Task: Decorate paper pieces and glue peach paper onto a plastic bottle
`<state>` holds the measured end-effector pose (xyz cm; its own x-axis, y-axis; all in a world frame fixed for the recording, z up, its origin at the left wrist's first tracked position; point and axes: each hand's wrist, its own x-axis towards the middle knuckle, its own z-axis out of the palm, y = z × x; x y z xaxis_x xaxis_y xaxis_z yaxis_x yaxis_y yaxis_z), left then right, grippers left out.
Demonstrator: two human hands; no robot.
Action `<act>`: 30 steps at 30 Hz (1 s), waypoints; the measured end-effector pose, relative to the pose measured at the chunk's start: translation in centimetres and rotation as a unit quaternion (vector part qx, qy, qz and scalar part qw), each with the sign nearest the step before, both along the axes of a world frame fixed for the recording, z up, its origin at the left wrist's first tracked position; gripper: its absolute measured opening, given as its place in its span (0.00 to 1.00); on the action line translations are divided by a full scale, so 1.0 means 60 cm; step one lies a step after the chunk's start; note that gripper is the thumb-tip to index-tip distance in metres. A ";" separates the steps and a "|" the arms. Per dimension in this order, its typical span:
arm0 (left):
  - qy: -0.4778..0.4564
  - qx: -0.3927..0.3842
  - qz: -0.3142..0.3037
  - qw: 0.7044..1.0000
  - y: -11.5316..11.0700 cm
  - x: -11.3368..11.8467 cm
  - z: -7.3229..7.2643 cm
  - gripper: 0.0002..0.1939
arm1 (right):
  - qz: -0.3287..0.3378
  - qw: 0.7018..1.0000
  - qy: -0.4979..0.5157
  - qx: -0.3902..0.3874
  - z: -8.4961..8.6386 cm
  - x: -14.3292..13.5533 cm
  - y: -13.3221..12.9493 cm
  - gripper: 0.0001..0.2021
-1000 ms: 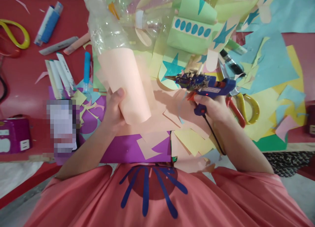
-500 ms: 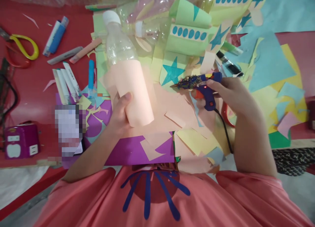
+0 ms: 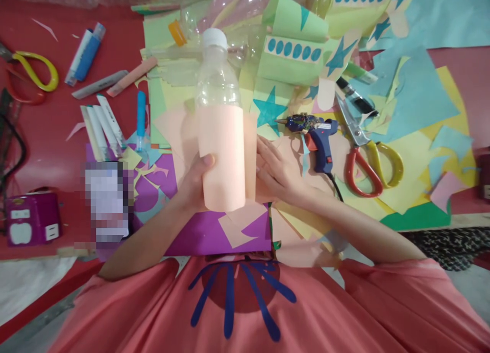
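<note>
My left hand [image 3: 194,182] grips a clear plastic bottle [image 3: 217,82] with a white cap, its thumb on the peach paper [image 3: 224,159] wrapped about the lower half. The bottle stands nearly straight up in the view. On the right a strip of that paper [image 3: 250,159] sticks out from the bottle. My right hand [image 3: 278,171] is beside this edge with fingers stretched out, the tips at the paper; whether they press on it I cannot tell. A blue glue gun [image 3: 323,141] lies right of my right hand, its nozzle pointing left.
Scissors [image 3: 363,164] with red and yellow handles lie at the right. Markers [image 3: 101,131] and a phone [image 3: 109,202] are at the left, near a purple box [image 3: 33,220]. Paper scraps cover the table. A green paper piece with a blue star [image 3: 270,110] lies behind.
My right hand has let go of the glue gun, now lying on the table, and moved left to the paper's edge. The bottle has turned upright and shifted slightly right in my left hand.
</note>
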<state>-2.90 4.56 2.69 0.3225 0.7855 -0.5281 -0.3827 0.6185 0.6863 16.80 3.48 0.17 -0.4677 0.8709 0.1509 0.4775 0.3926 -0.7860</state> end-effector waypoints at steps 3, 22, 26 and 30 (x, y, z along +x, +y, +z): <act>-0.011 -0.002 -0.023 1.000 -0.003 0.006 -0.004 0.30 | 0.025 1.000 0.015 -0.002 -0.011 -0.006 0.000 0.32; -0.026 0.040 -0.086 0.995 -0.002 0.013 -0.005 0.35 | 0.034 0.998 0.053 0.003 -0.013 0.000 -0.007 0.35; -0.020 -0.007 -0.066 0.998 0.000 0.009 -0.003 0.34 | 0.064 0.996 0.064 -0.019 -0.008 -0.002 -0.011 0.36; -0.030 -0.035 -0.037 0.998 0.003 0.004 -0.005 0.31 | 0.096 0.993 0.073 -0.004 -0.007 -0.006 -0.012 0.33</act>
<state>-2.66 4.75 2.37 0.4108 0.7206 -0.5585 -0.3733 0.6918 0.6181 16.46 2.74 -0.23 -0.5982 0.7696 0.2232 0.2758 0.4593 -0.8444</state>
